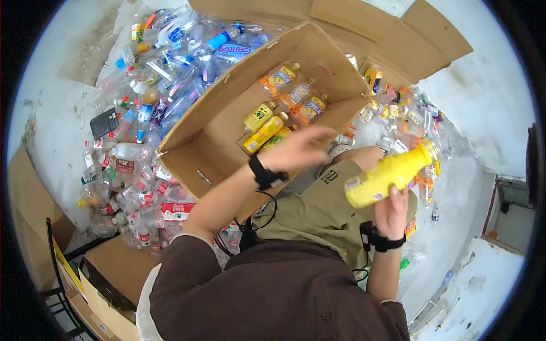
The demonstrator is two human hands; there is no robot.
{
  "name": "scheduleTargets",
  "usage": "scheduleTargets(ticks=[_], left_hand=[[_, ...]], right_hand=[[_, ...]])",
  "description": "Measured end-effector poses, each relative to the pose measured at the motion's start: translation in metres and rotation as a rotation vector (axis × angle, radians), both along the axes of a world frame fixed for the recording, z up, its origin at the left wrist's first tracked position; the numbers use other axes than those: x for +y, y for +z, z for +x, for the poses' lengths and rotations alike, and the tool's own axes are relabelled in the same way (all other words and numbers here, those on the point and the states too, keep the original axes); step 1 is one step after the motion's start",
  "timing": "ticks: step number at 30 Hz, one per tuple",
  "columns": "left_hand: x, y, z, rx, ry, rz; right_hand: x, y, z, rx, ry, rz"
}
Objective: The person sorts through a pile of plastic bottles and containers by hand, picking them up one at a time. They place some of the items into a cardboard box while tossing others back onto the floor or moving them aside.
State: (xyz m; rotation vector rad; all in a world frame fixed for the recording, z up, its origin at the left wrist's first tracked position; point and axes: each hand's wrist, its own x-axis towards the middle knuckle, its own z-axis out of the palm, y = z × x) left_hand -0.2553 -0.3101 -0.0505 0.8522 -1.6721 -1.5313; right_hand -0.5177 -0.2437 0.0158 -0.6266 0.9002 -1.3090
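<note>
My right hand (392, 211) grips a yellow plastic bottle (388, 174), held tilted over my knee. My left hand (298, 149) reaches out, fingers apart and holding nothing, over the near edge of a large open cardboard box (196, 139). Inside the box lie several yellow and orange bottles (273, 116). Both wrists wear black bands with cables.
A big heap of clear plastic bottles (153, 91) covers the floor left of the box. More orange and yellow bottles (406, 116) lie to the right of it. Flattened cardboard (364, 28) lies behind. Other boxes (108, 273) and a black frame stand at lower left.
</note>
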Motion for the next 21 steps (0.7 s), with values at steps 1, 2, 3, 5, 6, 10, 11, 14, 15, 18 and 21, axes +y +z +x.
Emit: scheduleTargets(ticks=[1, 2, 3, 5, 6, 10, 11, 14, 15, 18, 21], left_hand=[[0.014, 0.022, -0.016, -0.011, -0.027, -0.036], [0.025, 0.036, -0.028, -0.022, -0.057, -0.073], [0.03, 0.044, -0.032, -0.023, -0.057, -0.076], [0.035, 0.052, -0.037, -0.102, 0.05, -0.02], [0.031, 0.043, -0.032, -0.104, 0.046, -0.023], [0.001, -0.051, 0.038, -0.509, 0.618, -0.236], [-0.005, -0.078, 0.066, -0.825, 0.645, -0.177], [-0.016, -0.132, 0.12, -1.274, 0.74, 0.137], [-0.017, -0.148, 0.13, -1.352, 0.754, 0.18], [-0.028, -0.171, 0.143, -1.543, 0.676, 0.379], [-0.044, -0.158, 0.134, -1.481, 0.567, 0.544]], right_hand=[[-0.003, -0.002, 0.014, 0.011, 0.044, 0.0], [-0.005, -0.002, 0.027, 0.023, 0.085, -0.002], [-0.006, -0.002, 0.041, 0.041, 0.092, 0.016], [-0.007, -0.001, 0.053, 0.172, 0.162, -0.034], [-0.006, -0.001, 0.05, 0.17, 0.158, -0.036], [0.013, 0.008, 0.009, 0.084, 0.062, -0.016], [0.022, 0.006, -0.01, 0.089, 0.033, 0.007], [0.058, 0.001, -0.055, 0.056, -0.138, 0.096], [0.072, -0.008, -0.072, 0.035, -0.193, 0.14], [0.11, -0.02, -0.098, -0.05, -0.3, 0.199], [0.127, -0.021, -0.102, -0.058, -0.398, 0.208]])
